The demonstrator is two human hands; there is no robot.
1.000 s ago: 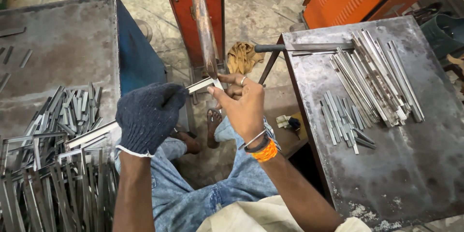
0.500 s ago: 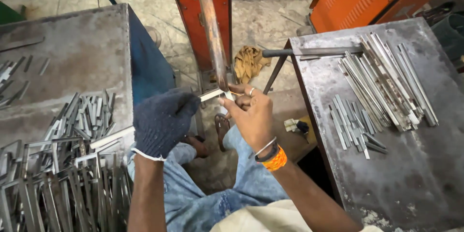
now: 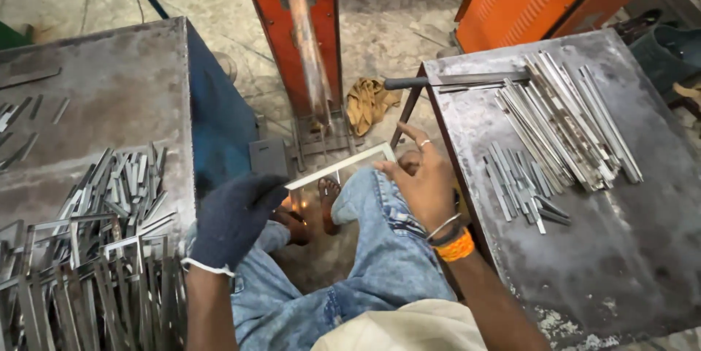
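Currently orange machine stands just beyond metal strip. Gloved left hand clamps strip's near end, bare right hand pinches far end, over knees. Risk: bare fingers nicked by sharp edge; strip slipping toward bare foot below.

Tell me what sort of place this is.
Most likely a small metalworking shop: cut metal strips lie on a steel table, an orange machine stands on a concrete floor, and the gloved left hand and bare right hand hold a thin metal frame.

Grey steel tables flanking speckled concrete floor
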